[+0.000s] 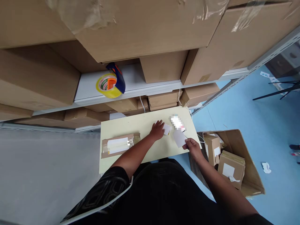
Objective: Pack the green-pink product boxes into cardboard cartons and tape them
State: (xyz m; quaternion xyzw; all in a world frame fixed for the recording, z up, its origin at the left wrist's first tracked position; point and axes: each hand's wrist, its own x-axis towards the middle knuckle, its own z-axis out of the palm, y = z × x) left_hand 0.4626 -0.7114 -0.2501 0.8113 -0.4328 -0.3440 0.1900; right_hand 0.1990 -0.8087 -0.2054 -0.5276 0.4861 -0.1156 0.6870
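My left hand lies over a small white paper slip on the cream tabletop, its fingers a little apart and resting on the paper. My right hand pinches another white slip by its right edge, close to the table's right end. Just beyond that slip is a phone-like thing with a blurred bright face. To the left of my left arm lies a flat cardboard parcel with a white label and clear tape.
A yellow tape roll in a blue dispenser sits on the shelf among large cardboard boxes. At the table's right, an open carton on the floor holds several labelled parcels. A white cable runs along my left sleeve.
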